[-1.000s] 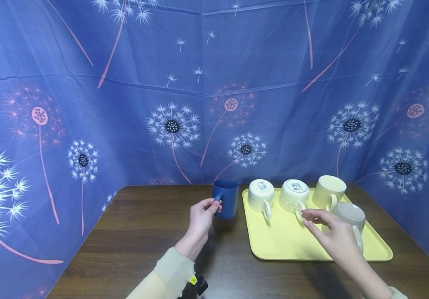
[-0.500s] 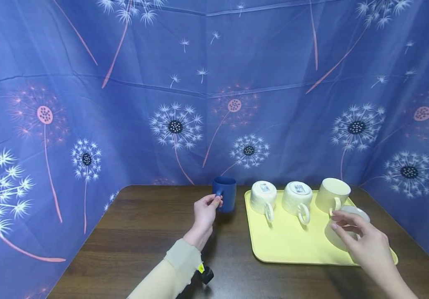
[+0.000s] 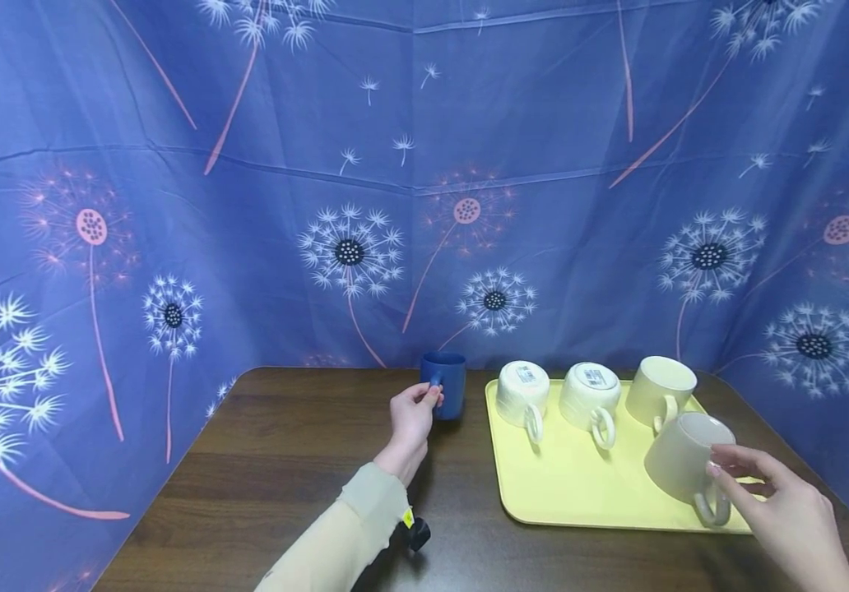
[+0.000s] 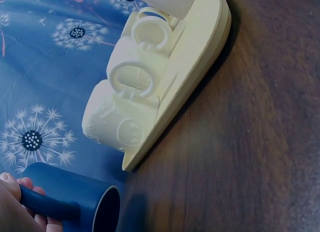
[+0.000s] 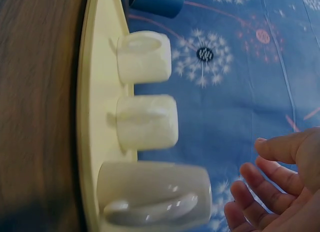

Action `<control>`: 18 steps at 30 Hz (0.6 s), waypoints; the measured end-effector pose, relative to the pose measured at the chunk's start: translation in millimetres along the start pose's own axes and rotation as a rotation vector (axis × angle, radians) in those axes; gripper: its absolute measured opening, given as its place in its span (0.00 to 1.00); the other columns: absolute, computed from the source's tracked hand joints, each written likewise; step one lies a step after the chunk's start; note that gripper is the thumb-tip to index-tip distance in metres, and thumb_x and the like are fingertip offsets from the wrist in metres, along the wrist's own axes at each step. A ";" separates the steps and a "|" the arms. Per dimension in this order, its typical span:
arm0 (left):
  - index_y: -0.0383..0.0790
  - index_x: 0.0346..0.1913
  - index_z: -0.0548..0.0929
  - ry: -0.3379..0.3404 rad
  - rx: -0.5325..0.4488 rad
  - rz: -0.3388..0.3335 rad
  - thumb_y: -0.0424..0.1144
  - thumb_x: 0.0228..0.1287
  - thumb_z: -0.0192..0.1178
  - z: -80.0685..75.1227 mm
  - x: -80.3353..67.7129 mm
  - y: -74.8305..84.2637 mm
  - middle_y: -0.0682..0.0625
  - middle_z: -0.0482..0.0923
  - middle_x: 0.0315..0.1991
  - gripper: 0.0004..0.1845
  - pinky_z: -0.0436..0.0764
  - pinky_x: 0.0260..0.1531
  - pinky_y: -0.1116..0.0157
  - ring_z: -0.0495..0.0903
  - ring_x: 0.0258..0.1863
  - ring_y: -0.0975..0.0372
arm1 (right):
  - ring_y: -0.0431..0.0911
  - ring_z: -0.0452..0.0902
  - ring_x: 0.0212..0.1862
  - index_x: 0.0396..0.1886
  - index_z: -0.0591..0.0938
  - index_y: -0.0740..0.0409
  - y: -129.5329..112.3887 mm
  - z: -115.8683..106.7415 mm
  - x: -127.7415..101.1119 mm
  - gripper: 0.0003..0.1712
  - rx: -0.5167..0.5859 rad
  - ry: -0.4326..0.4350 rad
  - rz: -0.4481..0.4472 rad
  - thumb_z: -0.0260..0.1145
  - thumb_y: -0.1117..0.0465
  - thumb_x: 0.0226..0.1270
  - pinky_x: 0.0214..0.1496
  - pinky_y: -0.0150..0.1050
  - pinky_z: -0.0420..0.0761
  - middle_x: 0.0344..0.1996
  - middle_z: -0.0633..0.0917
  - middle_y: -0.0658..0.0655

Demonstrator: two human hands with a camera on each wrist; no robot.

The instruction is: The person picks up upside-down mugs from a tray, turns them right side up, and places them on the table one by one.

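Note:
My left hand [image 3: 411, 427] pinches the handle of a dark blue mug [image 3: 451, 385] left of the yellow tray [image 3: 572, 493]. In the left wrist view, the dark open end of this blue mug [image 4: 107, 209] faces the tabletop, so it is held upside down. My right hand [image 3: 787, 497] hovers at the tray's right side, beside the handle of a light grey mug [image 3: 679, 460]. Its fingers are loosely bent and hold nothing; the right wrist view shows the hand [image 5: 277, 184] apart from the grey mug [image 5: 155, 192].
Two white mugs [image 3: 522, 393] stand base up along the tray's back, with their handles toward me. A cream mug [image 3: 657, 390] stands right of them, behind the grey one. Under the tray is a brown wooden table [image 3: 284, 444]; a blue patterned cloth [image 3: 247, 247] hangs behind.
My right hand has moved right across the tray, from near a white mug's handle to beside the grey mug. My left hand still holds the blue mug, with little movement.

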State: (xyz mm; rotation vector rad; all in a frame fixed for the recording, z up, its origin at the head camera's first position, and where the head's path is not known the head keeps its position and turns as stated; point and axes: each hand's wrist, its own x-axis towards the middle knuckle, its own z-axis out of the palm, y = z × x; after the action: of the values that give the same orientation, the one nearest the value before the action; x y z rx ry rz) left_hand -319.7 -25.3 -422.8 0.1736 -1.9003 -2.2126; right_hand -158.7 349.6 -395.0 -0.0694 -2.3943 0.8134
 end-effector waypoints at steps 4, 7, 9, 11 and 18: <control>0.31 0.40 0.85 -0.004 0.036 -0.034 0.34 0.64 0.59 1.3 3.7 -2.5 0.44 0.83 0.32 0.09 0.79 0.45 0.59 0.80 0.33 0.60 | 0.18 0.67 0.25 0.47 0.81 0.60 16.0 -7.0 -2.3 0.21 -0.071 -0.062 0.107 0.69 0.51 0.59 0.22 0.25 0.67 0.27 0.69 0.16; 0.33 0.40 0.85 -0.005 0.038 -0.054 0.36 0.65 0.59 2.7 7.0 -4.8 0.45 0.83 0.33 0.09 0.78 0.48 0.58 0.80 0.34 0.60 | 0.15 0.63 0.26 0.47 0.80 0.62 27.3 -8.9 -2.6 0.23 -0.109 -0.084 0.141 0.68 0.50 0.60 0.24 0.29 0.68 0.28 0.74 0.20; 0.33 0.41 0.85 -0.001 0.028 -0.055 0.35 0.65 0.59 4.1 9.0 -6.5 0.45 0.83 0.35 0.09 0.78 0.48 0.58 0.80 0.34 0.60 | 0.13 0.59 0.27 0.46 0.80 0.64 33.4 -8.5 -2.6 0.23 -0.131 -0.094 0.153 0.67 0.50 0.61 0.30 0.36 0.72 0.31 0.83 0.34; 0.32 0.41 0.84 0.005 0.009 -0.049 0.34 0.65 0.59 6.1 11.3 -8.7 0.44 0.83 0.35 0.09 0.78 0.47 0.59 0.80 0.34 0.60 | 0.12 0.56 0.27 0.47 0.78 0.67 38.9 -8.3 -2.7 0.25 -0.163 -0.126 0.177 0.65 0.49 0.62 0.36 0.46 0.71 0.33 0.87 0.52; 0.28 0.39 0.84 0.040 -0.059 -0.022 0.31 0.63 0.60 13.0 19.3 -16.7 0.39 0.84 0.36 0.08 0.79 0.44 0.62 0.81 0.32 0.60 | 0.65 0.78 0.39 0.50 0.76 0.73 51.6 -9.1 -1.0 0.34 -0.209 -0.301 0.288 0.60 0.43 0.65 0.35 0.54 0.72 0.38 0.83 0.72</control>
State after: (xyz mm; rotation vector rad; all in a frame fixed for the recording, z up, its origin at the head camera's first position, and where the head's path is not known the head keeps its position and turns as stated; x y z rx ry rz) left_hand -342.9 -15.1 -436.2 0.2285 -1.8185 -2.2593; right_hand -159.8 396.1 -419.2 -0.4101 -2.7918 0.7397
